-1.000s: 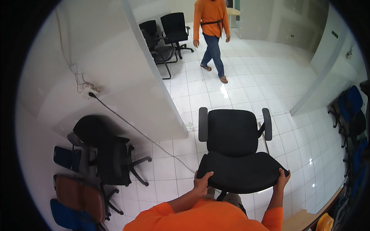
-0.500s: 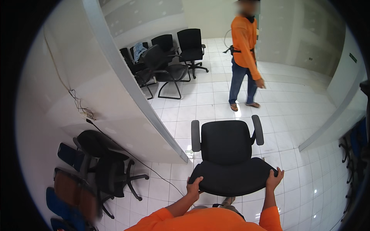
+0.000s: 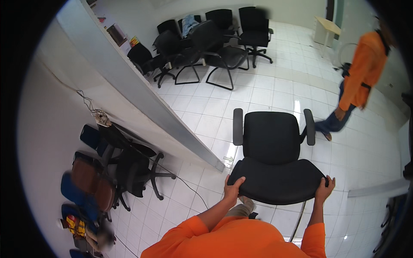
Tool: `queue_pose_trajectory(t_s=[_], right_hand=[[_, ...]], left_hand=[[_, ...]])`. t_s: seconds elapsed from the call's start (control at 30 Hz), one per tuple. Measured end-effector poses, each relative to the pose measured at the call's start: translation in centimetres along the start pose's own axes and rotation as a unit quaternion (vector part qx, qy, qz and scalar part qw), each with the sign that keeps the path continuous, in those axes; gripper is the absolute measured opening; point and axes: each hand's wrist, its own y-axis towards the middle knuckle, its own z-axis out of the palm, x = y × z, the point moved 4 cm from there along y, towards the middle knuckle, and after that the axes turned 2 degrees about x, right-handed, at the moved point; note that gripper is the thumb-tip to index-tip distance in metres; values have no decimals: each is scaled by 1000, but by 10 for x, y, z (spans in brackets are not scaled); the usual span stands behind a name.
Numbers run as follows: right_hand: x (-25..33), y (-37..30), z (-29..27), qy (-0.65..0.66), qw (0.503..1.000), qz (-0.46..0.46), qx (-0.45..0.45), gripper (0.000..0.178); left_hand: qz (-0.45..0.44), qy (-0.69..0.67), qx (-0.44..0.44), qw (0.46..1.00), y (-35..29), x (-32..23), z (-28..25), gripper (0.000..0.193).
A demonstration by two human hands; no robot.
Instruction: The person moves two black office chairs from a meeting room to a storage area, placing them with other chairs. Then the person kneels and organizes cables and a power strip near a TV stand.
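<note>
In front of me is a black office chair (image 3: 277,180) with a padded seat, a backrest and two armrests, its seat edge toward me. My left hand (image 3: 232,189) grips the seat's left side, thumb on top and fingers curled under. Its right side is held by my right hand (image 3: 325,187) in the same way. The chair's base is hidden beneath the seat. Beyond the backrest, to the right, a person (image 3: 363,73) in an orange top and dark blue trousers walks.
At left stands a wall end with a grey edge (image 3: 142,86). Beside it are a black swivel chair (image 3: 131,172), brown and blue chairs (image 3: 92,180), and a cable (image 3: 183,180) on the floor. Several black chairs (image 3: 219,47) line the back; a small table (image 3: 329,26) stands far right.
My view has swung left, and the held chair appears farther right and higher. The other person has walked to the right. Both hands keep their grip on the seat.
</note>
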Motion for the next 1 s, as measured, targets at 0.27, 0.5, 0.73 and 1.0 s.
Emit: queue_pose_trajectory(t_s=[0.27,0.5,0.73,1.0], right_hand=[[10,117,82,-26,997,-46,48,32],[45,210,157,1,993,-67,96,31],[91,284,244,29,987,-89,133,30],[140,333,304,37,979,-77,184,33]], left_hand=[[41,15,38,998,65,-60,62,90],[116,88,-16,989,130,-80,107,84],[116,26,-81,990,185,-127,161,91],[101,5,-83,991,254,-202,203,95]])
